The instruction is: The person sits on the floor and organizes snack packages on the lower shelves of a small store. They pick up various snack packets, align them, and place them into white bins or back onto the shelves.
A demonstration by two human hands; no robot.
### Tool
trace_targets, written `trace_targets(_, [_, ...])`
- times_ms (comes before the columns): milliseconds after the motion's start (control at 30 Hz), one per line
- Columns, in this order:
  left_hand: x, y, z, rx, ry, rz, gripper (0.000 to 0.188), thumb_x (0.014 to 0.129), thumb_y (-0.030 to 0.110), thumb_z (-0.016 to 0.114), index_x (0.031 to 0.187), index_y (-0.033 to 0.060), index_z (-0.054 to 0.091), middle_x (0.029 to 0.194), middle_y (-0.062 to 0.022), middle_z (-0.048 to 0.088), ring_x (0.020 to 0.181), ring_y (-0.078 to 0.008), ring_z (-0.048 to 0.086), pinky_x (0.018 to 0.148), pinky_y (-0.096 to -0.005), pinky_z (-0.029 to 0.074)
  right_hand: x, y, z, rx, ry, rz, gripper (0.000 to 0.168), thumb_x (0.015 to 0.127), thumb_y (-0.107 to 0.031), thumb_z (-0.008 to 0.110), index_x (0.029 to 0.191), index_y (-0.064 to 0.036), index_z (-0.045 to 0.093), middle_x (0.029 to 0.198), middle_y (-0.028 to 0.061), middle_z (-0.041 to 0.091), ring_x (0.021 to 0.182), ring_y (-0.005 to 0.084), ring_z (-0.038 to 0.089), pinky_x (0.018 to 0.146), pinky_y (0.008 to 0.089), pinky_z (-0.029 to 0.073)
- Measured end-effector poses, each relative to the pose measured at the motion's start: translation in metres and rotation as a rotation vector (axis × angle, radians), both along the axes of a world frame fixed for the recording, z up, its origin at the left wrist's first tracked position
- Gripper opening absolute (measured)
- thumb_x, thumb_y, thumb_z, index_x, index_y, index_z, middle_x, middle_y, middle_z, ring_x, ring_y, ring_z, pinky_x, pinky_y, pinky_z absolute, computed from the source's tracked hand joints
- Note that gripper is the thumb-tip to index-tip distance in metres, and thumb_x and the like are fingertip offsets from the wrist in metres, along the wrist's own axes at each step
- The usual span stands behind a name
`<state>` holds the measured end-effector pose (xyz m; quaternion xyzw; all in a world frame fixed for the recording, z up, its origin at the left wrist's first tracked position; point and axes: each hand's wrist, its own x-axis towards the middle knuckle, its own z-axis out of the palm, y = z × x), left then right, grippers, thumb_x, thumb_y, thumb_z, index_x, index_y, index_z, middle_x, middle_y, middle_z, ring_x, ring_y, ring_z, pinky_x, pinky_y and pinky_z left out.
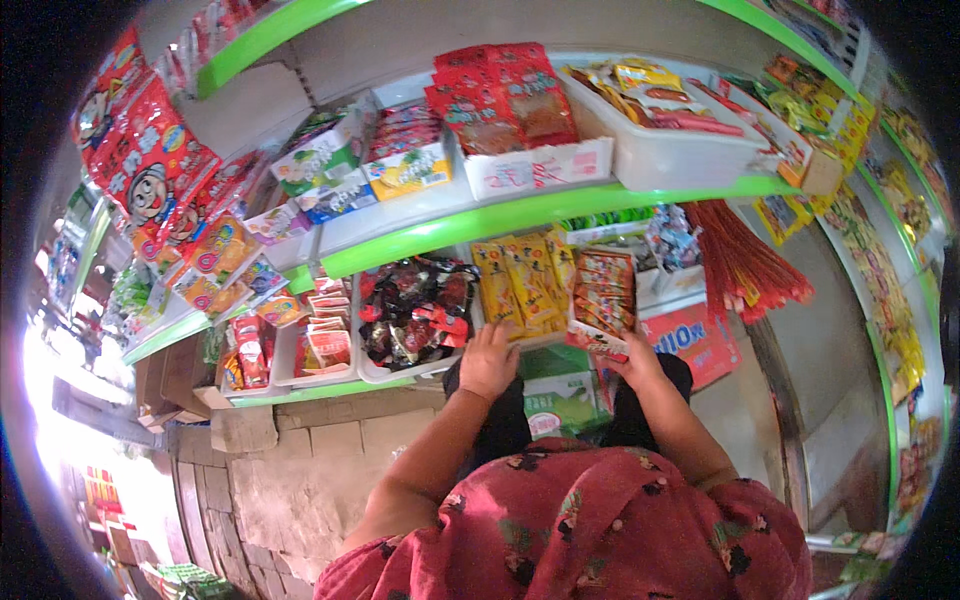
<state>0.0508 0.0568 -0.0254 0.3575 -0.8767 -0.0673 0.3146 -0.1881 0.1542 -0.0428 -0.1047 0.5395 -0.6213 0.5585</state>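
Note:
My right hand (636, 361) grips the near end of an open display box of small wrapped snacks (604, 292) on the lower shelf. My left hand (489, 361) is at the near edge of a row of yellow snack packets (521, 281), just left of that box; its fingertips overlap the packets, and whether they press on them I cannot tell. Left of this hand stands a white tray of black and red wrapped snacks (416, 311). Silvery wrapped sweets (673, 236) lie behind and to the right of the display box.
A green-edged shelf (465, 221) crosses above, bearing red snack packets (506, 97) and a white plastic bin of sausages (667, 154). Long red snack strips (742, 262) hang at right. Below are a red carton (694, 345) and a green carton (562, 401). Large red bags (146, 169) hang at left.

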Motion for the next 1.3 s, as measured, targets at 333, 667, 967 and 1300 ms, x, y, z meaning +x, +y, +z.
trace_targets(333, [-0.008,0.030,0.015,0.195,-0.006,-0.164,0.091,0.056,0.029,0.073,0.127,0.0076,0.019,0.110,-0.0187,0.043,0.094,-0.0356,0.047,0.078,-0.0378,0.041,0.025,0.045,0.010,-0.189,0.004,0.059,0.053,0.080,-0.028,0.048,0.125,-0.021,0.023,0.114,0.0045,0.043,0.095,0.0215,0.049,0.069,0.0390,0.043])
trace_targets(667, [0.013,0.097,0.034,1.126,0.884,-0.491,0.110,0.060,0.035,0.071,0.130,0.0104,-0.010,0.136,-0.0123,0.006,0.114,-0.0279,0.034,0.088,-0.0387,0.037,0.068,0.074,0.065,-0.314,-0.068,0.304,0.054,0.082,-0.024,0.050,0.127,-0.015,0.022,0.119,0.0050,0.040,0.102,0.0195,0.047,0.076,0.0364,0.044])
trace_targets(967, [0.066,0.124,0.099,0.989,0.998,-0.295,0.088,0.070,0.014,0.063,0.131,0.0073,-0.001,0.133,-0.0140,0.014,0.116,-0.0255,0.030,0.091,-0.0362,0.033,0.106,0.068,0.097,-0.421,0.116,0.654,0.056,0.084,-0.024,0.046,0.130,-0.009,0.017,0.128,0.0070,0.028,0.115,0.0183,0.031,0.094,0.0332,0.027])
trace_targets(1300, [0.103,0.096,0.146,0.630,0.954,-0.241,0.088,0.070,0.029,0.063,0.131,0.0028,0.005,0.133,-0.0140,0.016,0.118,-0.0241,0.026,0.094,-0.0368,0.027,0.140,0.031,0.183,-0.444,0.343,0.729,0.056,0.083,-0.037,0.041,0.129,-0.014,0.019,0.122,0.0065,0.035,0.105,0.0163,0.041,0.067,0.0275,0.046])
